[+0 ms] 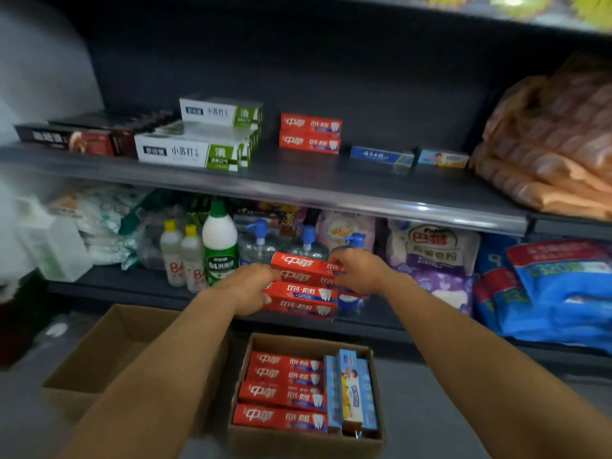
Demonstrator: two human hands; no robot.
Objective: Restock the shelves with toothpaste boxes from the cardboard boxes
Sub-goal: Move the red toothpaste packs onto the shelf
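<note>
Head view: both hands hold a stack of red toothpaste boxes (303,286) in the air, in front of the lower shelf (139,283) and straight above the right-hand cardboard box (308,438). The left hand (251,289) grips the stack's left end with fingers curled round it; the right hand (359,271) clamps the right end, its fingers wrapped over the top boxes. The stack looks about four boxes deep, slightly fanned.

Below the stack, the right-hand cardboard box sits on the floor and holds four more red toothpaste boxes lying flat in a row, with several blue toothpaste boxes (351,392) standing on edge at their right. Left of that box is a second cardboard box (99,359), open, with its inside partly hidden by the left forearm.

Above the stack, the upper shelf (298,190) carries two red toothpaste boxes (310,133) piled one on the other. Left of those are white and green boxes (198,140), then dark boxes (73,137); right of them lie two small blue boxes (381,158)
</note>
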